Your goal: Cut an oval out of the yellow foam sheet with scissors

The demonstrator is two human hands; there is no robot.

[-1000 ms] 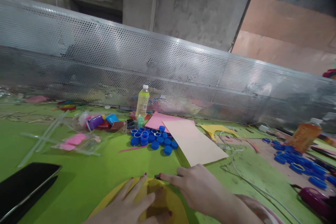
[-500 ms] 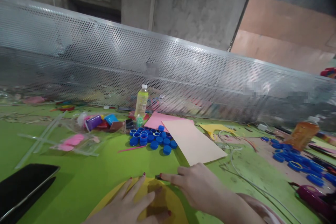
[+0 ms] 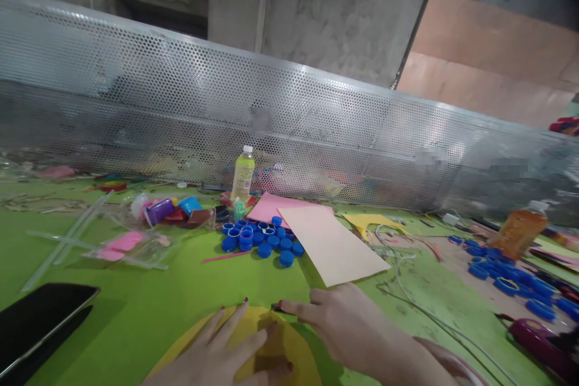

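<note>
My left hand (image 3: 226, 350) lies flat with fingers spread on a yellow sheet (image 3: 260, 316) with a rounded edge, at the bottom middle of the head view. My right hand (image 3: 341, 325) is closed, its index finger stretched forward along a small dark-tipped tool (image 3: 275, 307). Only the tip of that tool shows, touching the sheet's far edge; the rest is hidden under the hand, so I cannot tell its exact kind. Beyond the right hand lies a cream paper sheet (image 3: 335, 247), partly over a pink one (image 3: 262, 208).
Several blue bottle caps (image 3: 265, 250) lie beside a pink stick (image 3: 226, 257). A black phone-like slab (image 3: 40, 319) is at left, near bagged pink pieces (image 3: 122, 244). Drink bottles (image 3: 243, 178) stand behind; a white cable (image 3: 429, 307) runs at right. A perforated metal panel (image 3: 298, 114) borders the table.
My right hand and the dark tip have shifted slightly to the right along the yellow sheet's edge. My left hand stays spread on the sheet.
</note>
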